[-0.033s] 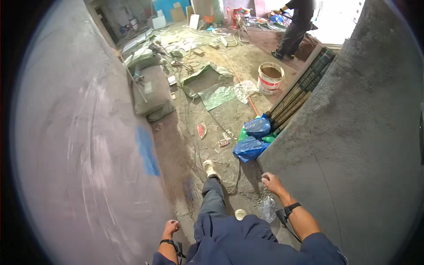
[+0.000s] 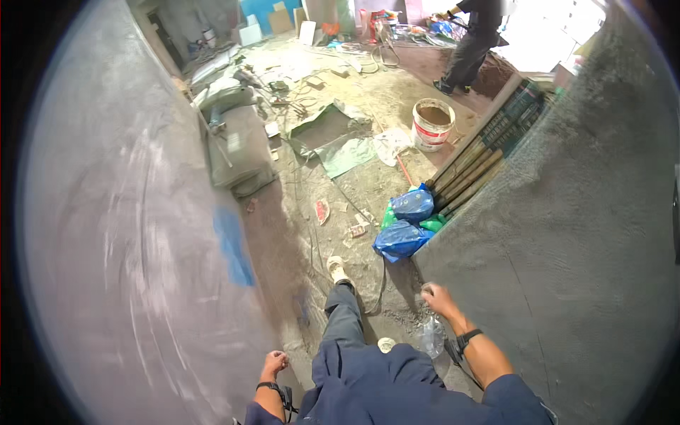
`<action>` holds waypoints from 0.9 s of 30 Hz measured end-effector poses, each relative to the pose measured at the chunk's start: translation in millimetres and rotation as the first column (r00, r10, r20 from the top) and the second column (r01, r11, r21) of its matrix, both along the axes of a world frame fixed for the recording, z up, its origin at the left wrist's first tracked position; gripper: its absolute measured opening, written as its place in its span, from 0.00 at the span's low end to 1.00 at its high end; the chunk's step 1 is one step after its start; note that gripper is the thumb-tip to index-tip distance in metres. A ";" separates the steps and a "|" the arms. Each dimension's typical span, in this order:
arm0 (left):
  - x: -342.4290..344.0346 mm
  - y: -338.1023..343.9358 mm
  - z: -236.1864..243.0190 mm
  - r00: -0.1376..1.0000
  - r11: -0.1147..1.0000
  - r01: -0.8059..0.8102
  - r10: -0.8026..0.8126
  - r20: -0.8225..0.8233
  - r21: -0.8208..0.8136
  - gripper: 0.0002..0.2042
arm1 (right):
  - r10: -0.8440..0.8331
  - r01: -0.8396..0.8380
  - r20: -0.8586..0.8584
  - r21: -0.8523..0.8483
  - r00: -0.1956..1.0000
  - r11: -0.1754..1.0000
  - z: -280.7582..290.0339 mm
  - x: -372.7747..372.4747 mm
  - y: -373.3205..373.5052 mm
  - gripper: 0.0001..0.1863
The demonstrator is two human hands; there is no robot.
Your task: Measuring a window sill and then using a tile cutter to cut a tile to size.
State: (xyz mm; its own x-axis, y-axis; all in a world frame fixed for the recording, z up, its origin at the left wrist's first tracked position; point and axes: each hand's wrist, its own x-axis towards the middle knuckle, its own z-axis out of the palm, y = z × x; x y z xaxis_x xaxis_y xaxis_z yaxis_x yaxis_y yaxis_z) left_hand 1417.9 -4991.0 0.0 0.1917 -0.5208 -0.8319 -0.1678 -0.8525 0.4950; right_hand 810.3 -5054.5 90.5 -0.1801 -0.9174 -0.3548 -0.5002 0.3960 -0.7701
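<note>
My left hand [image 2: 277, 361] hangs low beside the left wall, its fingers curled in and nothing visible in them. My right hand [image 2: 440, 300] is held out near the right wall, loosely closed, with no object showing in it. Beneath it, a clear plastic bag [image 2: 431, 336] lies on the dusty floor. Blue plastic bags [image 2: 401, 239] are piled against the end of the right wall, just ahead of my right hand. My pale shoes [image 2: 337, 269] stand on the floor, one well in front of the other.
Bare plastered walls rise on both sides. Ahead are a bucket [image 2: 433, 125] of brown material, leaning poles [image 2: 470, 177], a green sheet [image 2: 348, 157] and stacked sacks [image 2: 239, 145]. Debris litters the floor. Another person [image 2: 473, 49] stands at the far right.
The view has shifted slightly, showing more of the leaning poles beside the right wall. My feet and both hands are almost where they were.
</note>
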 end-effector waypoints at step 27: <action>-88.0 -790.4 13.7 0.769 0.789 0.602 -0.531 0.357 -0.122 0.09 | 0.100 -0.062 -0.070 0.416 0.993 0.907 -96.8 -62.3 -488.1 0.14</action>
State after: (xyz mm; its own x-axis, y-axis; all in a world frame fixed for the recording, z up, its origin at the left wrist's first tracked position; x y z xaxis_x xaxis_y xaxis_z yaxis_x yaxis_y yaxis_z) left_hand 1329.9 -5781.4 13.7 0.0147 -0.7696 -0.6384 -0.7493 -0.4312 0.5026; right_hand 748.1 -5542.6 -6.3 -0.1591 -0.7052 -0.6910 -0.6021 0.6240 -0.4982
